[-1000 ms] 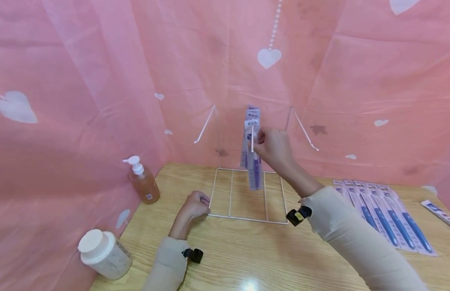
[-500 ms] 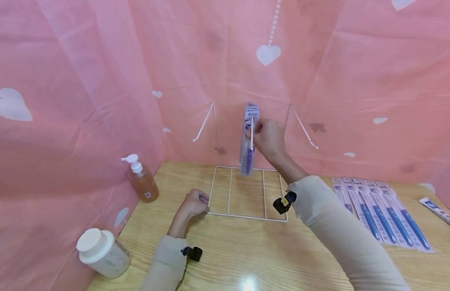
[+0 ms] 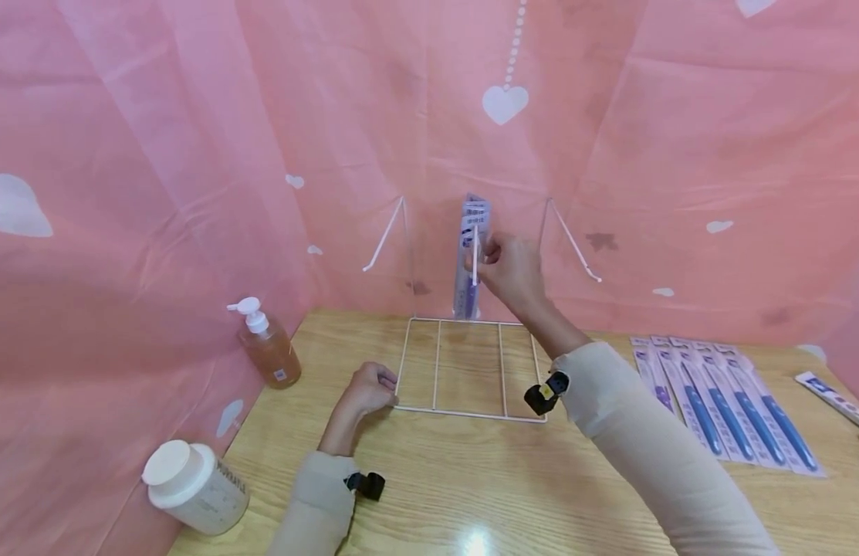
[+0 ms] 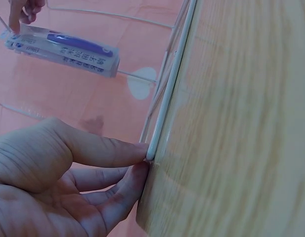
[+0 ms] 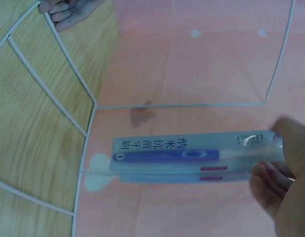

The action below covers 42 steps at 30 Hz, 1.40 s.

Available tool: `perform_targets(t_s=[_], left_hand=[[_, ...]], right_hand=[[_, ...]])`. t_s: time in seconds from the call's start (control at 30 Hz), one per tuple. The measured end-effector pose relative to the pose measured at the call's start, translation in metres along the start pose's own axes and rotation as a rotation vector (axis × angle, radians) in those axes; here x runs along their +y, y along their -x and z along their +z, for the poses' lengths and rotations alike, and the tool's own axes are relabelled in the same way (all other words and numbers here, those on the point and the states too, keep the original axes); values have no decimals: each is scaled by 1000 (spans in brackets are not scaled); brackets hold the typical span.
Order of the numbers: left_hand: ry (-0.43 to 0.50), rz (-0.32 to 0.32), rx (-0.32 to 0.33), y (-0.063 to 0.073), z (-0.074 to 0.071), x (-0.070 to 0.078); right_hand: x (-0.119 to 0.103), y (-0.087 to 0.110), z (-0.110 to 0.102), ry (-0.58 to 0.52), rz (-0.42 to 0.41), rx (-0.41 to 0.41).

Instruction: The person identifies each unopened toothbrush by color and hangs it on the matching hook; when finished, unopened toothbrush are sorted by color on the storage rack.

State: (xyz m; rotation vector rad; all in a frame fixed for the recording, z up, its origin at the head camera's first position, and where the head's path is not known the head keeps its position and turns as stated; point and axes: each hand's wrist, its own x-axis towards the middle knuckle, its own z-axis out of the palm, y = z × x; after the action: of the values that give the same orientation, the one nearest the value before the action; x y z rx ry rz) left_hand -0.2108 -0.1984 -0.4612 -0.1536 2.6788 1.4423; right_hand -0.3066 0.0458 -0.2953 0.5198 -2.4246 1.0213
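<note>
My left hand (image 3: 372, 386) pinches the front left corner of a white wire rack (image 3: 471, 415); in the left wrist view, thumb and forefinger meet at the wire (image 4: 164, 108). On the rack's middle hook (image 3: 475, 259) hang several packaged purple toothbrushes (image 3: 464, 297), one behind another. My right hand (image 3: 518, 270) is at the upper part of the front packaged toothbrush (image 5: 167, 155), thumb and finger at its edges. The right wrist view shows the hand (image 5: 290, 173) slightly blurred at the hook end of the packs.
Two outer hooks, left (image 3: 383, 235) and right (image 3: 575, 241), stick out toward me. More packaged toothbrushes (image 3: 731, 405) lie in a row at right, beside a toothpaste tube (image 3: 833, 398). A pump bottle (image 3: 269, 351) and a white jar (image 3: 200, 486) stand at left. Pink cloth (image 3: 429, 116) hangs behind.
The front packaged toothbrush has slid back along the middle hook and now lies close to those behind it. My right hand moved back with it. The left hand stays at the rack corner.
</note>
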Motion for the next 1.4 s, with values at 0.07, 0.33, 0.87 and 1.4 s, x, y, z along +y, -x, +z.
perform_targets(t_s=[0.07,0.33,0.87,1.4], left_hand=[[2,-2,3,0,-1,0],[13,0,9,0,0,0],[17,-4,-2,-1,0,-1],[20,-17,1,3,2,-3]], right_hand=[[8,3,-2,13,14,-62],[73,25,-34,121,91,-299],[222,83,-127,415,287,-506],[270,116,-107,355,424,-462]])
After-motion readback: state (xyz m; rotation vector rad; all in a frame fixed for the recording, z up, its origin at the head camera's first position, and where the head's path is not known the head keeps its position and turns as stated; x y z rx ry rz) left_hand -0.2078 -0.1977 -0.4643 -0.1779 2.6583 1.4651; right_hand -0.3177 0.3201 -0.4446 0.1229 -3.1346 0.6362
